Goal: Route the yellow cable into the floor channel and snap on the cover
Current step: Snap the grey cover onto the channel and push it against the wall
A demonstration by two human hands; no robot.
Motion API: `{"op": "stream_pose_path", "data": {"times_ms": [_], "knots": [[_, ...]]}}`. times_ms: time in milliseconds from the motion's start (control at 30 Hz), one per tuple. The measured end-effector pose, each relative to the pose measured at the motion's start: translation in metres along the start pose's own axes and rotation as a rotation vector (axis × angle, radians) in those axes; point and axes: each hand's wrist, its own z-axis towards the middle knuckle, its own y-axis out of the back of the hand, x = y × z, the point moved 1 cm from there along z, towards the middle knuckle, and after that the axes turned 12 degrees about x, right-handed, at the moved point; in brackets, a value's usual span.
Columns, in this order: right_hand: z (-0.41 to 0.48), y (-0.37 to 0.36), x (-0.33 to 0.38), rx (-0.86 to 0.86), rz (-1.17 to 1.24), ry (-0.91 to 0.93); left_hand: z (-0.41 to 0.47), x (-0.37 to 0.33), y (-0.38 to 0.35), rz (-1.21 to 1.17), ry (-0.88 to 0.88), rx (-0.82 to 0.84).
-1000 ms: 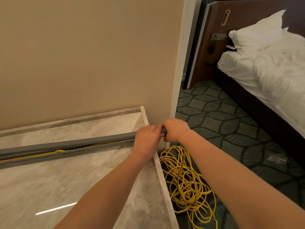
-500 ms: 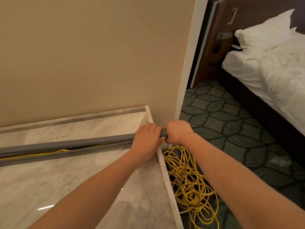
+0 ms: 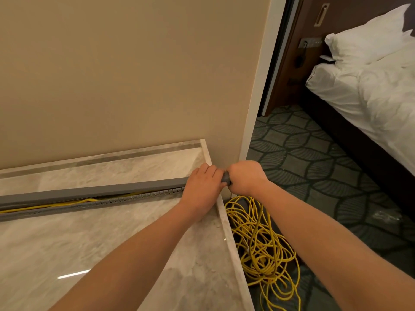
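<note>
The left hand (image 3: 203,184) is closed down over the right end of the long grey plastic channel cover (image 3: 96,191), and the right hand (image 3: 246,178) grips the cover's very tip just beside it. The cover sits slightly raised over the toothed grey floor channel (image 3: 89,205) on the glossy marble floor (image 3: 89,243). The thin yellow cable (image 3: 47,206) shows in the gap to the left of the hands; its loose coil (image 3: 262,245) lies on the patterned green carpet (image 3: 314,158) below the right hand.

Warm dim light, floor glare, wide-angle distortion
</note>
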Motion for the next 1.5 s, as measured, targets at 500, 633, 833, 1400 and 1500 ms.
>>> {"op": "stream_pose_path", "data": {"times_ms": [500, 633, 833, 1400, 1500], "knots": [[-0.003, -0.006, -0.001, -0.077, 0.038, 0.007, -0.002, -0.003, -0.003, 0.094, 0.011, -0.045], [-0.004, 0.0, 0.0, -0.03, 0.071, 0.001, -0.004, -0.005, 0.001, 0.044, 0.029, 0.009], [-0.013, 0.013, 0.009, -0.016, -0.071, -0.067, -0.004, 0.004, 0.014, -0.127, -0.023, 0.148], [0.002, 0.051, 0.124, 0.067, 0.169, 0.266, -0.111, 0.116, 0.033, -0.108, 0.31, 0.201], [0.011, 0.059, 0.162, 0.053, 0.149, 0.323, -0.139, 0.142, 0.038, -0.117, 0.381, 0.185]]}}
